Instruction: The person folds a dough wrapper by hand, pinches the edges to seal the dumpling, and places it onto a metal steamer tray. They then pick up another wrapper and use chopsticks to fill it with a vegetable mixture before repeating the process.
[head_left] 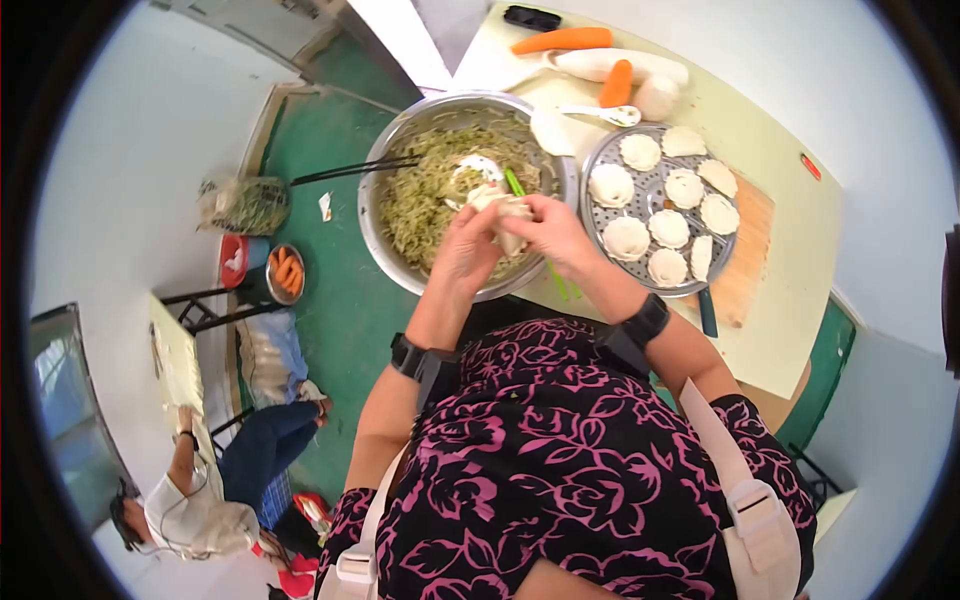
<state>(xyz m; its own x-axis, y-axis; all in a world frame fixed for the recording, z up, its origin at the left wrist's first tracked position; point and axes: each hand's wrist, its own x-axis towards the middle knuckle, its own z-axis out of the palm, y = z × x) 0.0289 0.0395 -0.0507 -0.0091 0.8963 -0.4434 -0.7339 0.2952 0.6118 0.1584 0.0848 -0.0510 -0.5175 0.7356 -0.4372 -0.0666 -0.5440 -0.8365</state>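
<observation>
My left hand (468, 243) and my right hand (556, 237) meet over a large metal basin (372, 215), fingers closed on a pale dumpling (512, 212) between them. Its folded dough edge shows at the fingertips; the rest is partly covered by my fingers. Shredded green filling (420, 215) fills much of the basin. Dark chopsticks (345, 171) lie across its left rim, and something white sits in the filling just beyond my fingers. To the right, a round perforated steamer tray (655, 190) carries several pleated dumplings (627, 239), some round and some half-moon.
Carrots (562, 40), a white radish (620, 66) and a white spoon (622, 116) lie at the table's far side. A wooden board (755, 250) and a dark handle (708, 312) stick out under the tray. At left, another person (200, 510) sits by a small table (178, 370).
</observation>
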